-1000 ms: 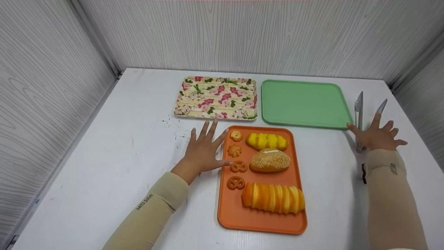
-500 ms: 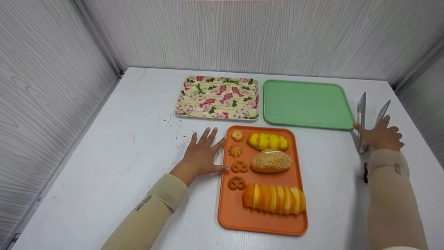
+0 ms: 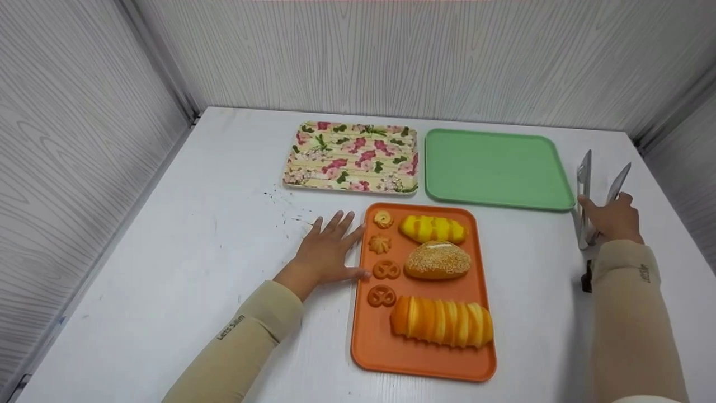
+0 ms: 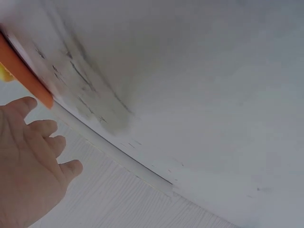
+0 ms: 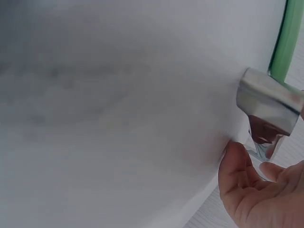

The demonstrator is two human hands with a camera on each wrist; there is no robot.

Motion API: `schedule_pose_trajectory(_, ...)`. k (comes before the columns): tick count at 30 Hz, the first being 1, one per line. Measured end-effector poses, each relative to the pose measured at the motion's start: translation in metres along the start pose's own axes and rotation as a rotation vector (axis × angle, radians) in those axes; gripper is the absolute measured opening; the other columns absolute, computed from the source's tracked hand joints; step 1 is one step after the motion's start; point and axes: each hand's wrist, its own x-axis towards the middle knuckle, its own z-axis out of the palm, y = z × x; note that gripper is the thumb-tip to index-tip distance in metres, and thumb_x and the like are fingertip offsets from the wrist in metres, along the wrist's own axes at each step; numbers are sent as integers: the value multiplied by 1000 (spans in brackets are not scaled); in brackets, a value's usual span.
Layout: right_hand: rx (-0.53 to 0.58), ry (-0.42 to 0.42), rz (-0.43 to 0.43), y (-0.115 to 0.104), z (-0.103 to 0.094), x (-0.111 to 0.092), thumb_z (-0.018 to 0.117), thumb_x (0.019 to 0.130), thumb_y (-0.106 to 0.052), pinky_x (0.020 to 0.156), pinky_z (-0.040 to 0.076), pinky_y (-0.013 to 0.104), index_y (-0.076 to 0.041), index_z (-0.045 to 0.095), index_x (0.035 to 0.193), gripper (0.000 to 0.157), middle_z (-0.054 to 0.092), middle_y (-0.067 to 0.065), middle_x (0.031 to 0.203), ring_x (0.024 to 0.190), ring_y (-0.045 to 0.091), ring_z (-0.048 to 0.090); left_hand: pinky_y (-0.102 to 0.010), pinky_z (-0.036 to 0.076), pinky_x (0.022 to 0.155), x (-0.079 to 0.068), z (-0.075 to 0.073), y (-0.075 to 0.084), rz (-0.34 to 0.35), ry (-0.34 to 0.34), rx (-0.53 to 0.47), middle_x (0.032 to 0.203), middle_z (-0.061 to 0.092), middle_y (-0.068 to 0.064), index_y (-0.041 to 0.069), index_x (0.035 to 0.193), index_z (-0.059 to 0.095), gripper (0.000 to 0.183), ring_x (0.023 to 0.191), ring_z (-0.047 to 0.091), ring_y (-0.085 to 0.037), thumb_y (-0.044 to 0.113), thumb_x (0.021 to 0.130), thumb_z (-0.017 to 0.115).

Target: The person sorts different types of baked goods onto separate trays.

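My right hand [image 3: 616, 221] is around a pair of metal tongs [image 3: 584, 178] at the right of the table, with the thumb at the left arm and the fingers at the right arm. The tongs lie spread in a V, tips pointing to the back wall. Curled fingers of that hand [image 5: 259, 197] show below the shiny tongs [image 5: 267, 102] in the right wrist view. My left hand [image 3: 323, 254] lies with fingers spread at the left edge of an orange tray [image 3: 414, 358], holding nothing. Its palm side [image 4: 28, 166] shows in the left wrist view.
On the orange tray are a sliced loaf [image 3: 442, 322], a seeded bun [image 3: 437, 260], a yellow bread [image 3: 432, 229], cookies and pretzels [image 3: 386, 270]. Behind it stand a floral tray [image 3: 349, 157] and a green tray [image 3: 495, 168]. A dark object [image 3: 586, 277] sits beside the right sleeve.
My right hand has gone from spread fingers above the tongs to fingers closed in around their arms. The left hand has drawn back slightly and come down beside the orange tray.
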Motion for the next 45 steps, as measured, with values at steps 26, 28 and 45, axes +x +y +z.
schedule_pose_trajectory(26,43,31,-5,0,-1,-3,31,96,-45,91,43,59,24,-8,138,89,18,54,130,119,60,32,-37,5,116,7,0,1,76,-60,-76,158,10,-1,12,154,16,96,144,5,-18,70,84,49)
schedule_pose_trajectory(28,45,38,7,0,-2,-2,30,97,-43,97,37,61,24,-8,138,87,17,53,132,122,61,29,-37,6,116,7,-1,1,77,-60,-85,158,10,-1,12,154,16,97,144,6,-18,70,84,49)
schedule_pose_trajectory(45,175,127,-5,1,-2,-6,29,96,-42,81,47,42,14,-4,145,82,32,44,134,62,0,52,-37,7,115,5,2,0,79,-56,-95,158,10,-2,11,154,15,97,144,6,-19,69,84,49)
